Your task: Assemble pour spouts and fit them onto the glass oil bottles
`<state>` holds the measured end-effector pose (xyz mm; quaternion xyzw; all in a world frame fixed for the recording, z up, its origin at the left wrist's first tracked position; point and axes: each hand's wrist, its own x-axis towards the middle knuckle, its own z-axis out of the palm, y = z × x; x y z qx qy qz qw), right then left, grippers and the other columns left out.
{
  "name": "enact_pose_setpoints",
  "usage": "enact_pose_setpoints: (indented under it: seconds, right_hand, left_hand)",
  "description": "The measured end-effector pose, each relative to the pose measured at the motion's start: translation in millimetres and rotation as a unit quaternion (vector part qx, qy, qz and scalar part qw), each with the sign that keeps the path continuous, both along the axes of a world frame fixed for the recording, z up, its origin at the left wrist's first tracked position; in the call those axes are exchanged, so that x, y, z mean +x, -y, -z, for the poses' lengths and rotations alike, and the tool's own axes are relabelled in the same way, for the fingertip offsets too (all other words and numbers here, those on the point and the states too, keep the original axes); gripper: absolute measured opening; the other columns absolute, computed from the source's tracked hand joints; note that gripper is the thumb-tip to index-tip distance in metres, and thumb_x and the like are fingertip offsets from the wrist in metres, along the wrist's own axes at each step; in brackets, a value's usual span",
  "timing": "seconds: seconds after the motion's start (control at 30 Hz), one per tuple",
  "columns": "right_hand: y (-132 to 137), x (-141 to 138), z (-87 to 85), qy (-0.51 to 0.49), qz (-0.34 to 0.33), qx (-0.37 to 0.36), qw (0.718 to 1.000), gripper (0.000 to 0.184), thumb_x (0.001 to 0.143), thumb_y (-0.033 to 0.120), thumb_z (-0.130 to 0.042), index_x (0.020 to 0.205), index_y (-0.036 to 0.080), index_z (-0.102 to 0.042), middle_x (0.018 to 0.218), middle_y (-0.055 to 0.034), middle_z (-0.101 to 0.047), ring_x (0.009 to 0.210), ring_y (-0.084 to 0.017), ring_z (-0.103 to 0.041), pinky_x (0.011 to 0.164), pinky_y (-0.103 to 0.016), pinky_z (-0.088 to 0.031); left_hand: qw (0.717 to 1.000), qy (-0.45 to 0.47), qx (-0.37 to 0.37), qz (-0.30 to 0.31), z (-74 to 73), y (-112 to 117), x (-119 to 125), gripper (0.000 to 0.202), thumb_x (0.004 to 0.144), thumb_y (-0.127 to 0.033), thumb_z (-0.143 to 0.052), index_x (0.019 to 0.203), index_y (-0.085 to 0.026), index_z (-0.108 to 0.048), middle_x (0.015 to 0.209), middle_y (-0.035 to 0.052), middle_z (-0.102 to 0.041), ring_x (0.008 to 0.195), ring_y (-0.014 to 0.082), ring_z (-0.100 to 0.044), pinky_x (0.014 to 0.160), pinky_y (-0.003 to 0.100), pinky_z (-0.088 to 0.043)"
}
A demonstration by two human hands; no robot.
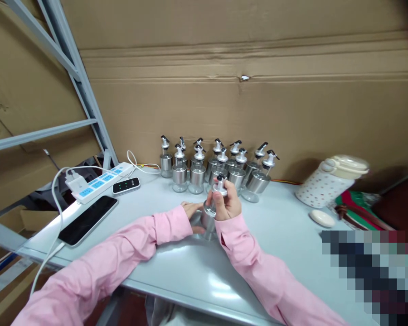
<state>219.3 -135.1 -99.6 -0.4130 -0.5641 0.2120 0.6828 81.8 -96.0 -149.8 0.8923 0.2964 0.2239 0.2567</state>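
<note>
A small glass oil bottle (pixel 209 222) with a steel sleeve and a black-and-white pour spout stands on the pale table (pixel 177 267) in front of me. My left hand (pixel 193 213) wraps round its lower body from the left. My right hand (pixel 227 201) closes round its neck and spout cap from the right. Both arms wear pink sleeves. Behind the held bottle, several matching bottles (pixel 217 167) stand in rows against the cardboard wall.
A black phone (pixel 88 219) lies at the left, beside a white power strip (pixel 100 181) with cables and a small black device (pixel 126 185). At the right lie a spotted white jug (pixel 329 181) and a white oval object (pixel 322 218). A metal rack frame (pixel 71 68) stands left.
</note>
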Motion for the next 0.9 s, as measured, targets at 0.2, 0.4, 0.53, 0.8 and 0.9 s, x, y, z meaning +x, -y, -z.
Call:
enact_pose_setpoints:
  seconds: [0.2,0.4,0.53,0.8,0.9]
  right_hand:
    - [4.1,2.0,-3.8,0.02,-0.002,-0.009,1.0,0.048,0.08,0.058,-0.04,0.107,0.018,-0.048,0.05,0.0033,-0.055,0.044,-0.014,-0.055,0.048,-0.026,-0.044]
    - [10.4,2.8,-21.2,-0.091,-0.141,-0.063,0.984,0.05,0.078,0.064,-0.041,0.103,0.021,-0.046,0.053,0.0029,-0.057,0.046,-0.015,-0.057,0.045,-0.025,-0.045]
    - [12.9,8.6,-36.4,-0.198,-0.21,-0.086,0.954,0.046,0.077,0.065,-0.04,0.099,0.025,-0.043,0.073,0.0003,-0.061,0.054,-0.015,-0.062,0.045,-0.026,-0.049]
    - [-8.9,60.7,-13.1,-0.241,-0.016,-0.057,0.969,0.044,0.069,0.061,-0.055,0.088,0.022,-0.052,0.077,0.0014,-0.053,0.061,-0.012,-0.058,0.047,-0.025,-0.05]
    - [-16.3,75.0,-3.4,-0.236,0.022,-0.057,0.97,0.044,0.068,0.061,-0.055,0.087,0.021,-0.052,0.076,0.0014,-0.052,0.062,-0.013,-0.056,0.047,-0.026,-0.049]
  left_hand:
    - [0.997,0.06,-0.05,0.015,4.1,7.4,4.1,0.072,0.065,-0.05,-0.067,0.123,-0.016,-0.04,0.104,0.0108,-0.06,0.089,0.025,-0.058,0.075,0.036,-0.046]
    - [0.994,0.098,-0.046,0.007,15.6,6.0,0.8,0.075,0.059,-0.052,-0.071,0.119,-0.015,-0.044,0.106,0.013,-0.059,0.095,0.0286,-0.057,0.081,0.041,-0.045]
    - [0.991,0.134,0.006,-0.005,20.7,5.5,-0.4,0.072,0.053,-0.054,-0.073,0.11,-0.014,-0.05,0.099,0.0117,-0.061,0.087,0.0276,-0.059,0.076,0.04,-0.047]
    - [0.929,0.254,0.15,-0.222,8.8,-28.2,-22.1,0.067,0.049,-0.057,-0.07,0.102,-0.018,-0.053,0.089,0.0063,-0.059,0.085,0.0244,-0.056,0.079,0.04,-0.046]
    - [0.891,0.279,0.143,-0.327,4.2,-50.6,-44.1,0.061,0.061,-0.049,-0.066,0.11,-0.019,-0.046,0.102,0.0085,-0.055,0.1,0.027,-0.051,0.088,0.043,-0.041]
